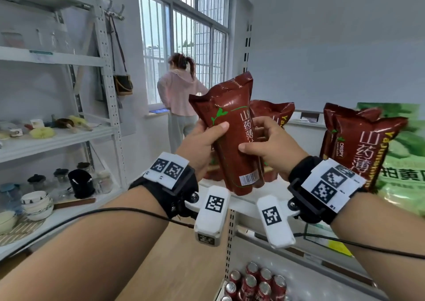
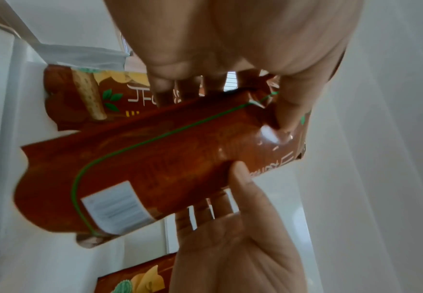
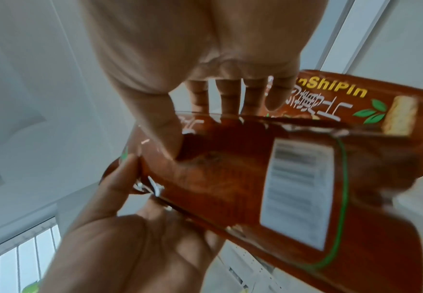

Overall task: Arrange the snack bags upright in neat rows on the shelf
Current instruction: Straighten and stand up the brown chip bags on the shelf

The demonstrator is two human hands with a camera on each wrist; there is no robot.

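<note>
Presently holding 1 brown snack bag (image 1: 232,139) between both hands, above the front edge of the white shelf (image 1: 243,199). Left hand (image 1: 200,144) wrapping the bag's left flank, thumb lying across the printed face, fingers curled behind. Right hand (image 1: 271,144) gripping the right flank in the same way, thumb pressed on the front near the middle. Gripping from both flanks, most likely, to keep the soft, puffed pack from folding and to steer its base squarely down.

Bag standing near upright, top seal leaning slightly right, barcode end lowest and hanging just above the shelf lip; contact with the shelf not confirmable from these views. Sitting directly between the 2 palms, top part rising clear above the fingers.

Standing behind it on the shelf: another brown bag (image 1: 273,116), close behind the right hand. Further right, well apart from the hands, more brown bags (image 1: 358,144) upright against a green pack (image 1: 404,162). Judging the placement step as under way, with the held bag apparently heading for the front row.

Noting red cans (image 1: 255,282) on the shelf level below.
</note>
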